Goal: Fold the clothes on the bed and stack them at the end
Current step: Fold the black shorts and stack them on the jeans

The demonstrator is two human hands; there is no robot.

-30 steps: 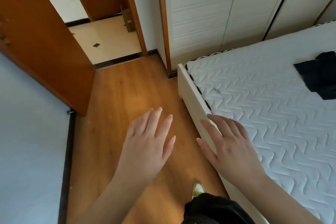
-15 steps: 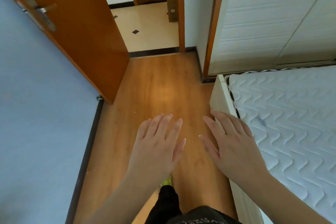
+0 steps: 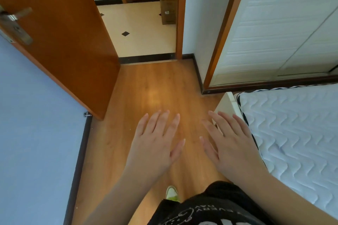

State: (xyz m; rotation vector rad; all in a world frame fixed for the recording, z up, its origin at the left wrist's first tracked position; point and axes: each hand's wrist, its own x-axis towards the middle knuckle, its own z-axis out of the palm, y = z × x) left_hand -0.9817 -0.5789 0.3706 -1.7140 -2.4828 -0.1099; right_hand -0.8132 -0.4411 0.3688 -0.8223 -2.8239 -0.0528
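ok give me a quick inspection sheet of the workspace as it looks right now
surface: white quilted mattress at right on a pale bed frame; only its corner shows, nothing lying on that part
job's things: nothing seen; no clothes in view
clutter: cardboard box upright in the doorway beyond
grippers: left hand and right hand both flat, fingers spread, palms down over the wooden floor, holding nothing
cables: nothing seen
surroundings: open wooden door with metal handle at left, blue wall, white wardrobe doors behind the bed, tiled floor past the doorway, one shoe below
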